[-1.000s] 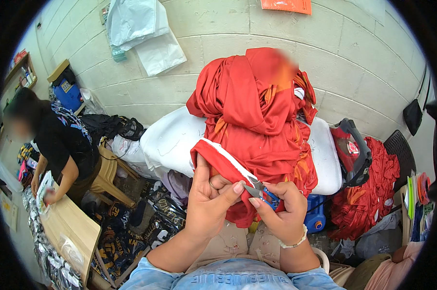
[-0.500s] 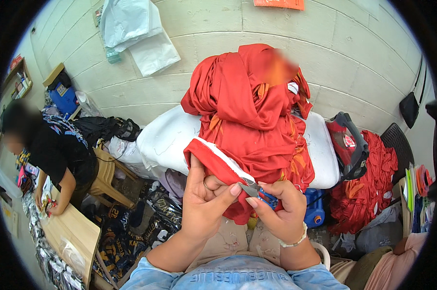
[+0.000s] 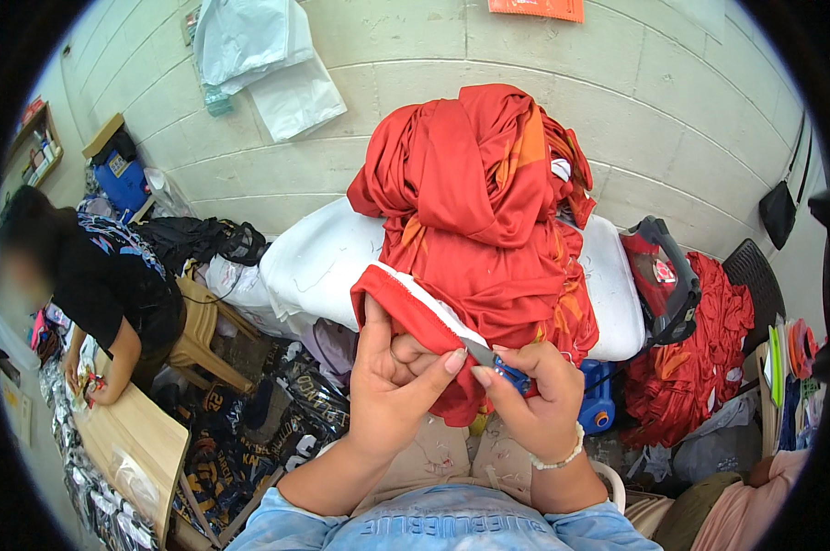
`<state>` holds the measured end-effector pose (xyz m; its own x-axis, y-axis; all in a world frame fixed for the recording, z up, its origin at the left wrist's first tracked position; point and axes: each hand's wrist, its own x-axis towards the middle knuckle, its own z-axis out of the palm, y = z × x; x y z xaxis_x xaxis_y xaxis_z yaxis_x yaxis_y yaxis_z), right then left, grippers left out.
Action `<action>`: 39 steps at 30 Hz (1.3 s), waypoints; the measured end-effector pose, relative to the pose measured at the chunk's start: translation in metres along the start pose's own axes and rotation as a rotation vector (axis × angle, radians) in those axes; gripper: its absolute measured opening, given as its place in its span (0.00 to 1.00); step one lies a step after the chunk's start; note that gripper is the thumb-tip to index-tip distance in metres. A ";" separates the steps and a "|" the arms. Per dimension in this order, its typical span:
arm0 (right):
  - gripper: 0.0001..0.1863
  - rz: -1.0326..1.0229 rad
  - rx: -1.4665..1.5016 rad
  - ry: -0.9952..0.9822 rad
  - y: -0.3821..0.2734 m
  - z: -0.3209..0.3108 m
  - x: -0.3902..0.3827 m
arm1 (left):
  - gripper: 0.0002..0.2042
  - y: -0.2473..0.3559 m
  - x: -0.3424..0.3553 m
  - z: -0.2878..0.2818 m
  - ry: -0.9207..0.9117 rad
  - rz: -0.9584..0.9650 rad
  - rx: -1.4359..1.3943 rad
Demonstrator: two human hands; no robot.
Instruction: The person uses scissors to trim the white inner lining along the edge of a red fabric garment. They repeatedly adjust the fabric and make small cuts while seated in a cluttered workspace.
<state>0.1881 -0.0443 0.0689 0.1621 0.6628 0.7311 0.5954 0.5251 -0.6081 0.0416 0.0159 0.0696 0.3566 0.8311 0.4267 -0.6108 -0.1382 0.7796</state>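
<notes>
Filling space beyond hands (image 3: 381, 390) | red cloth heap (image 3: 461, 184) | left: wooden table (image 3: 148, 432)

Left hand (image 3: 389, 390) pinching a white-edged red cloth band (image 3: 398, 303), right hand (image 3: 542, 404) holding blue-handled metal snips (image 3: 512, 374), shiny red-and-orange fabric heap (image 3: 461, 188) draped over the near edge of the white padded worktop (image 3: 316, 257)

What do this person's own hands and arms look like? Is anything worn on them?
Both hands are bare, without gloves. The left hand wears a thin ring on one finger; the right hand has a pale, beaded-looking bracelet at its wrist. The short sleeves are light blue, mottled with paler patches.
</notes>
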 end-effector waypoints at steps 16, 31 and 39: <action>0.15 0.330 0.559 -0.071 0.019 0.004 -0.008 | 0.43 -0.001 -0.002 0.001 0.005 -0.080 -0.068; 0.07 0.447 0.544 -0.222 0.020 0.007 -0.012 | 0.42 0.000 -0.002 -0.005 0.000 -0.050 -0.013; 0.09 0.258 0.466 -0.184 0.022 0.010 -0.002 | 0.41 -0.001 0.000 -0.010 -0.016 -0.094 -0.016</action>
<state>0.1929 -0.0283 0.0508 0.0919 0.8611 0.5001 0.1368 0.4866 -0.8629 0.0347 0.0210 0.0644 0.4240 0.8311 0.3599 -0.5857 -0.0515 0.8089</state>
